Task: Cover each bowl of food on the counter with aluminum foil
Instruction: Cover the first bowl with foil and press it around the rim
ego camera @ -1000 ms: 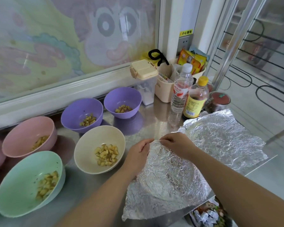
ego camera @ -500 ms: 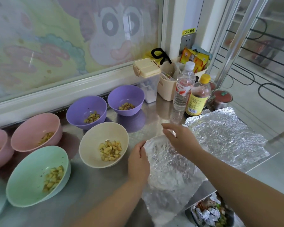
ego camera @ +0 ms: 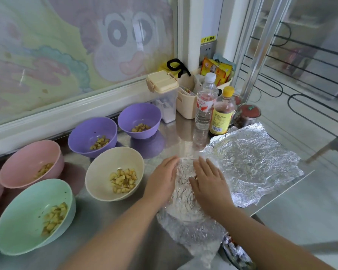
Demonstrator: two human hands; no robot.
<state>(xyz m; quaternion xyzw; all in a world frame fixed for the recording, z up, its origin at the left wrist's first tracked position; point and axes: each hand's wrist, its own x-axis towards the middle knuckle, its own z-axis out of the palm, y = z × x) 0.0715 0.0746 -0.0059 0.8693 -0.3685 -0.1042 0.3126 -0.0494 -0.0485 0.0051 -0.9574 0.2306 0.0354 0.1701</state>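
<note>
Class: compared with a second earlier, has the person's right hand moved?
Yes. The right hand has shifted back toward the person, away from the yellow-capped bottle, and now lies flat on the foil.

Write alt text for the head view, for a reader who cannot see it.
Left hand and right hand press flat on a crumpled foil sheet on a steel counter. A cream bowl and other uncovered bowls of chopped food stand left of it.

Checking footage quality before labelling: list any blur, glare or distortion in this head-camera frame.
Head view: the near foil sheet under the left hand and right hand is blurred; the far foil sheet looks crisp; glare sits on the counter before the water bottle; wide-angle bending curves the window frame.
</note>
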